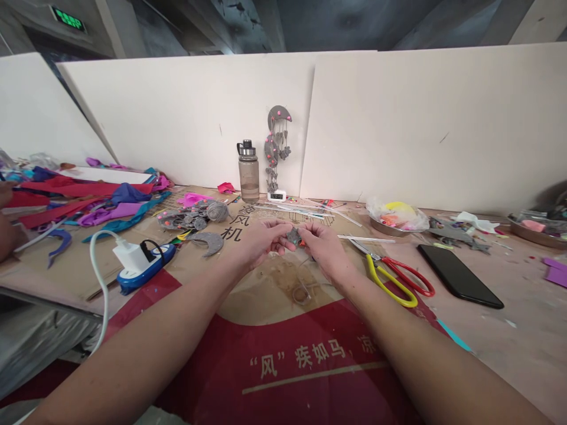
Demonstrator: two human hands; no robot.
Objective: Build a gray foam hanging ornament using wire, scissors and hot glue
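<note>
Grey felt piece point(293, 236) is pinched by the fingers of both the left hand point(264, 242) and right hand point(325, 247), above cardboard point(248, 308) on the bench point(522, 336). Beside them lie a grey crescent point(212, 242) and scissors point(392, 283); toward the bench's back edge stands a bottle point(248, 177).

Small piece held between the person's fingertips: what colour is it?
Grey; the small piece shows best in the head view, the only one.
</note>
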